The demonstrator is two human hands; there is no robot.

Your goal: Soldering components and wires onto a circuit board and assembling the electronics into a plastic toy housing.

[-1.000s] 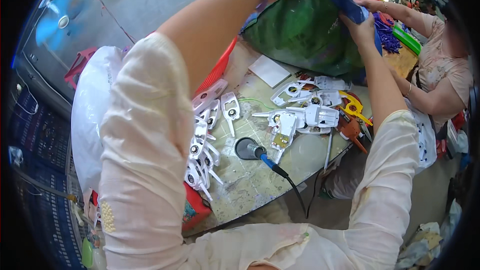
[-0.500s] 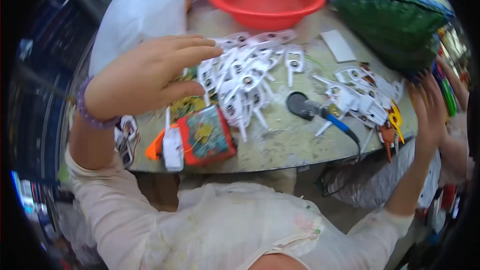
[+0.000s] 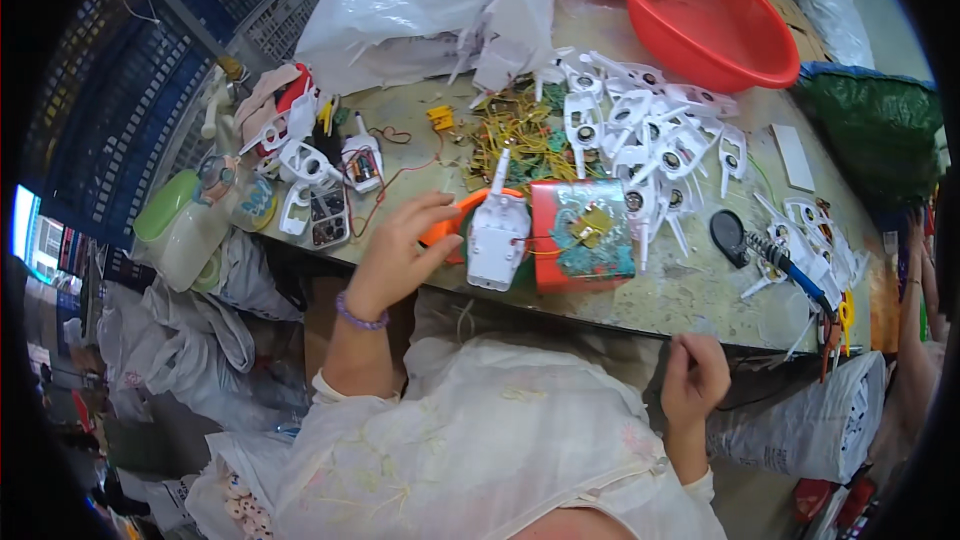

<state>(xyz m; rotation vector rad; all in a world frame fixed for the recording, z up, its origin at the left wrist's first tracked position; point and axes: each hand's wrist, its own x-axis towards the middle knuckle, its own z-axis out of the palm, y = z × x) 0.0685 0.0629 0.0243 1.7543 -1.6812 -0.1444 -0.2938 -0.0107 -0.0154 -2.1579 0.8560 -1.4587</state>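
My left hand (image 3: 400,245), with a purple bead bracelet at the wrist, is open at the table's near edge. Its fingers are spread beside an orange object (image 3: 438,232), mostly hidden; contact is hard to tell. Right of it lies a white plastic casing with a narrow stem (image 3: 496,240). A thin wire links this to a red box (image 3: 590,275) with a small circuit board (image 3: 592,225) on its teal top. My right hand (image 3: 695,380) is curled shut off the table's near edge, with nothing seen in it.
White casings (image 3: 640,130) lie heaped beside yellow wires and green boards (image 3: 530,130). A soldering iron (image 3: 795,270) with a blue handle lies at the right, near a red basin (image 3: 700,15). At the far right shows another person's arm (image 3: 912,310).
The view has shifted left, showing more of the table's left side. My left hand has come down beside the orange object. My right hand has drawn back from the right side and curled shut.
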